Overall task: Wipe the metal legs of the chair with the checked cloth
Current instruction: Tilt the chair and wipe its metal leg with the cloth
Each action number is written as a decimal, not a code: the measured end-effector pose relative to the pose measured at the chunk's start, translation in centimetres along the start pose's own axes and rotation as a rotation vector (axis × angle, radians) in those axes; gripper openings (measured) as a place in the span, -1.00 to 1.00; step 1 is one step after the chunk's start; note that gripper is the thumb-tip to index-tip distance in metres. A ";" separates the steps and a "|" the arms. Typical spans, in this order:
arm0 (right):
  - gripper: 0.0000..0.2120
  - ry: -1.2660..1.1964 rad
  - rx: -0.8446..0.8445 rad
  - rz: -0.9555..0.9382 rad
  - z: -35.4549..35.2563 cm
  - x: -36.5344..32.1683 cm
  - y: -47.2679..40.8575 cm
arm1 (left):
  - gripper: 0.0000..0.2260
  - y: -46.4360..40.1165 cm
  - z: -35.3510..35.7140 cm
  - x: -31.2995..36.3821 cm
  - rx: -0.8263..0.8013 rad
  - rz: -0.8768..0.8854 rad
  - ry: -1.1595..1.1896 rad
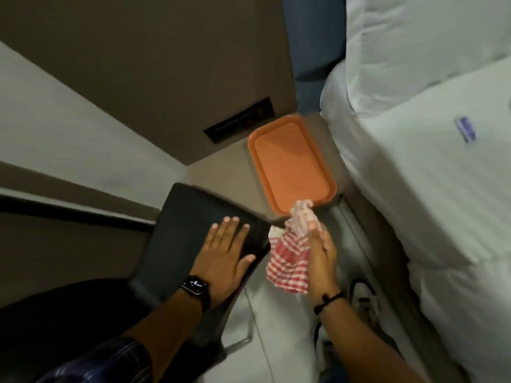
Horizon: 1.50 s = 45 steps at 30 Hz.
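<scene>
A white bed (431, 167) fills the space to the right of the right grip (322, 254), its bedding rumpled, with a small blue label on the sheet. Beyond both hands stands a brown wall panel (154, 64) with a dark slot set into it. Under the left grip (224, 250) lies the black seat of the chair (179, 217) — the hand rests flat on it, fingers spread, palm down, clasping nothing. A dark watch (194, 286) sits on that wrist, with a dark striped sleeve further back on the forearm.

Just past the right grip, an orange tray (290, 164) lies on a grey bench (221, 175) beside the bed, its near corner hidden by the cloth. The checked cloth (290, 258), red and white, is bunched in the right grip: the fingers are closed round its upper part, which is blurred, while the rest hangs loose on the hand's left side, between the two hands and just off the seat's edge. The chair's metal legs cannot be made out from this angle. A black cord band (329, 299) circles the right wrist, and below that wrist a light shoe (362, 297) shows on the pale floor (276, 341).
</scene>
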State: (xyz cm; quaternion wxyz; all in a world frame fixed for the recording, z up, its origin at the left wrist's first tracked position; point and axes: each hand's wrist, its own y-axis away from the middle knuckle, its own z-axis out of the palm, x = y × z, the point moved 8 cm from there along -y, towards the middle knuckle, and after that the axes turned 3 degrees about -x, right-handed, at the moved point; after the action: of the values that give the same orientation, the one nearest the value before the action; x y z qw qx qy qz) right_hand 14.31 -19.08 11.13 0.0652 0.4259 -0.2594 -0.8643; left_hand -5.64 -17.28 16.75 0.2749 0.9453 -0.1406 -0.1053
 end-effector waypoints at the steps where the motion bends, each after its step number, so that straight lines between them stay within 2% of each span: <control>1: -0.60 -0.077 0.015 0.017 -0.8 0.5 1.8 | -0.34 2.2 1.6 -1.7 0.015 -0.018 -0.045; 4: -0.54 -0.081 0.051 0.093 -3.9 2.9 7.6 | -0.31 8.9 5.6 -3.5 -0.043 -0.037 -0.175; 7: -0.74 0.213 0.075 0.070 -7.3 5.9 12.7 | -0.28 12.9 9.0 -2.3 -0.015 -0.064 -0.241; 9: -0.70 0.431 0.085 -0.026 -9.5 8.0 15.0 | -0.25 15.5 11.9 -0.5 -0.072 -0.061 -0.234; 12: -0.62 0.660 -0.011 -0.178 -11.0 12.2 18.6 | -0.20 18.5 16.4 1.8 -0.090 -0.043 -0.332; 14: -0.60 0.774 -0.075 -0.195 -11.9 16.3 20.0 | -0.20 20.0 19.8 3.1 -0.144 -0.034 -0.354; 16: -0.60 0.813 -0.067 -0.158 -12.9 20.6 21.0 | -0.21 20.9 22.3 3.7 -0.144 -0.031 -0.373; 21: -0.57 0.780 -0.018 -0.091 -14.5 30.9 22.2 | -0.29 21.4 26.9 3.0 -0.115 -0.048 -0.432; 29: -0.54 0.633 0.065 -0.121 -13.4 42.5 21.4 | -0.32 18.3 33.1 2.6 0.013 0.147 -0.642; 31: -0.55 0.561 0.054 -0.135 -11.3 44.1 20.3 | -0.32 17.9 33.7 1.9 0.014 0.176 -0.690; 34: -0.55 0.441 -0.073 -0.234 -5.7 46.9 18.7 | -0.33 17.6 34.6 1.3 0.039 0.258 -0.786; 36: -0.55 0.440 -0.091 -0.243 -2.9 49.5 17.6 | -0.35 17.4 34.6 1.2 0.065 0.286 -0.825; 38: -0.53 0.418 -0.006 -0.081 -3.4 52.9 16.2 | -0.36 17.4 34.7 1.4 0.096 0.306 -0.854; 41: -0.51 0.142 0.110 0.114 -8.2 57.6 14.4 | -0.37 17.9 34.5 1.4 0.127 0.340 -0.868; 43: -0.58 0.215 0.150 0.180 -11.3 59.9 14.1 | -0.37 18.1 34.3 1.5 0.134 0.346 -0.876; 45: -0.63 0.326 0.298 0.152 -12.6 60.2 14.6 | -0.36 17.8 33.7 1.8 0.133 0.311 -0.904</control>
State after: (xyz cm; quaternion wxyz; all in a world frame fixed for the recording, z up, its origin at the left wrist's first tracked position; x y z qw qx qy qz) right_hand -15.43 -56.62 -30.12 0.1076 0.5440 -0.4016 -0.7288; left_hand -16.98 -48.77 -1.58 0.1378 0.7880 -0.3922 -0.4542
